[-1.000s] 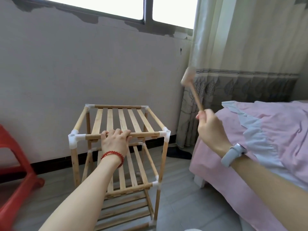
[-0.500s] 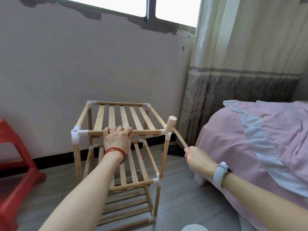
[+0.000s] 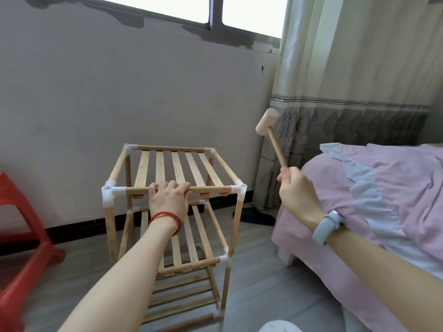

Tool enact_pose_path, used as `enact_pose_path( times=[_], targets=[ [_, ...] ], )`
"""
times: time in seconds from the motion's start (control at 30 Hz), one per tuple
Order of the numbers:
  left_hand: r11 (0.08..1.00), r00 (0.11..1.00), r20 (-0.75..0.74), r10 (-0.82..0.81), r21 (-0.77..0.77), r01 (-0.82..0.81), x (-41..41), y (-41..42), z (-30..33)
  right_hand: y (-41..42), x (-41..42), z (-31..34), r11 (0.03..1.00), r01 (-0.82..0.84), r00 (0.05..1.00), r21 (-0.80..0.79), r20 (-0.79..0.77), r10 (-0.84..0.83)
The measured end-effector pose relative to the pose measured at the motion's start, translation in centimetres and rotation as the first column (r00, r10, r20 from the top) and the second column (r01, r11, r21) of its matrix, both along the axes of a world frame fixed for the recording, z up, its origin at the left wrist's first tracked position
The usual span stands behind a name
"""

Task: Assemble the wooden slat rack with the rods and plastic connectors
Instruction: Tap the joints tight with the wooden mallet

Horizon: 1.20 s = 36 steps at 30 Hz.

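Rack (image 3: 177, 212) — pale slats, white connectors (image 3: 240, 191)

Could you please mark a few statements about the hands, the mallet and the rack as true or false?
1. The left hand grips the rack's top front rod. True.
2. The right hand holds a screwdriver. False: a wooden mallet.
3. The mallet head rests on the near right corner connector. False: it is raised above.
4. The rack has three slatted tiers. True.
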State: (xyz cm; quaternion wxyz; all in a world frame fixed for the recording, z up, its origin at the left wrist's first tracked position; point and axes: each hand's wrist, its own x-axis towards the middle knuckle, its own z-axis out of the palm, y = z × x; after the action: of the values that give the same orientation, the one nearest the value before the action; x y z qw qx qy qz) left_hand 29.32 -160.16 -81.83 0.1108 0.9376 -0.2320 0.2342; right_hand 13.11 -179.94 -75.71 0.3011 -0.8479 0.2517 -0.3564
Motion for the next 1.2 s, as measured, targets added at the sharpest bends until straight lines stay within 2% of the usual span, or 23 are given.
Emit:
enact_pose_path(
  times=[0.03,0.07,0.13,0.17,0.2,0.27,0.33,0.37,0.4,0.47,0.5,0.6,0.67,0.73,0.77,0.8,0.83,0.9,0.97,1.0,1.07,1.13,1.2],
  targets=[
    [1.000,1.000,0.005,-0.005,-0.002,0.005,-0.1,0.0,0.0,0.2,-0.3,-0.3,1.000,0.012,0.999,-0.009,0.035,-0.012],
    [1.000,1.000,0.004,-0.008,-0.001,0.008,-0.1,-0.1,0.0,0.2,-0.4,-1.6,1.000,0.011,0.999,-0.016,-0.042,-0.012],
    [1.000,1.000,-0.005,-0.010,-0.005,0.010,-0.2,0.0,-0.1,0.5,-0.5,-4.8,0.998,-0.061,0.909,-0.011,-0.413,0.051],
    [1.000,1.000,-0.002,-0.011,-0.004,0.011,-0.2,0.0,-0.1,0.1,-0.6,-5.0,0.997,-0.077,0.867,-0.009,-0.494,0.063],
    [1.000,1.000,0.003,-0.010,0.000,0.010,-0.2,0.0,-0.1,-0.5,-0.4,-4.3,0.998,-0.056,0.882,-0.005,-0.470,0.047],
    [1.000,1.000,0.004,-0.004,0.003,0.004,0.1,0.0,0.0,-0.7,-0.2,-1.2,1.000,0.001,0.974,0.002,-0.225,0.000],
    [1.000,1.000,-0.002,-0.005,0.007,0.005,0.1,0.0,-0.1,-0.1,-0.3,0.0,0.999,0.034,0.999,-0.014,0.002,-0.034],
    [1.000,1.000,0.001,-0.007,0.006,0.007,0.0,-0.1,-0.1,0.3,-0.3,-0.6,0.999,0.034,0.999,-0.024,-0.018,-0.034],
    [1.000,1.000,0.007,-0.008,0.010,0.008,0.0,-0.1,-0.1,0.9,0.0,-1.8,1.000,0.006,0.989,-0.026,-0.150,-0.010],
    [0.999,1.000,0.001,-0.010,0.034,0.010,-0.3,-0.1,-0.1,1.8,0.3,-4.5,0.997,-0.081,0.861,0.011,-0.503,0.076],
    [0.999,1.000,-0.009,-0.024,0.043,0.025,-0.3,0.0,0.0,1.9,0.6,-4.9,0.996,-0.085,0.827,0.041,-0.554,0.094],
    [0.993,0.993,-0.035,-0.114,-0.026,0.113,0.4,1.3,1.0,2.8,2.3,-3.6,0.986,-0.124,0.920,0.109,-0.361,0.155],
    [0.980,0.987,0.097,-0.124,-0.144,0.138,0.7,3.3,1.5,4.0,3.7,-2.7,0.968,-0.230,0.933,0.101,-0.258,0.249],
    [0.943,0.974,0.228,0.005,-0.324,0.071,1.3,6.2,1.4,5.9,5.3,-2.6,0.907,-0.373,0.902,0.197,-0.153,0.404],
    [0.905,0.978,0.199,0.067,-0.424,0.024,1.6,7.8,1.2,6.9,5.9,-2.6,0.871,-0.419,0.879,0.257,-0.125,0.459],
    [0.862,0.993,0.081,0.083,-0.507,-0.031,1.8,9.4,1.1,7.8,6.4,-2.5,0.842,-0.453,0.855,0.294,-0.125,0.503],
    [0.806,0.994,-0.103,0.035,-0.585,-0.089,1.9,11.0,0.6,8.8,7.0,-2.7,0.817,-0.486,0.822,0.311,-0.154,0.548],
    [0.724,0.911,-0.375,-0.173,-0.676,-0.141,2.1,13.1,-0.2,10.3,7.4,-2.4,0.803,-0.541,0.765,0.249,-0.250,0.593],
    [0.748,0.879,-0.403,-0.253,-0.658,-0.087,2.1,14.1,-1.0,11.6,7.5,-1.2,0.802,-0.576,0.740,0.155,-0.318,0.593],
    [0.748,0.891,-0.390,-0.232,-0.658,-0.093,2.2,14.3,-1.4,12.1,7.7,-0.5,0.795,-0.596,0.742,0.118,-0.298,0.600],
    [0.738,0.911,-0.363,-0.197,-0.667,-0.106,2.3,13.9,-1.6,12.6,8.0,1.2,0.804,-0.594,0.792,0.023,-0.158,0.589],
    [0.739,0.911,-0.339,-0.234,-0.671,-0.059,1.7,12.9,-2.0,13.0,8.2,2.4,0.822,-0.568,0.823,-0.033,-0.023,0.567],
    [0.731,0.893,-0.324,-0.311,-0.683,0.007,0.5,11.4,-2.6,13.1,8.1,2.0,0.829,-0.557,0.829,-0.038,-0.090,0.553]
  ],
)
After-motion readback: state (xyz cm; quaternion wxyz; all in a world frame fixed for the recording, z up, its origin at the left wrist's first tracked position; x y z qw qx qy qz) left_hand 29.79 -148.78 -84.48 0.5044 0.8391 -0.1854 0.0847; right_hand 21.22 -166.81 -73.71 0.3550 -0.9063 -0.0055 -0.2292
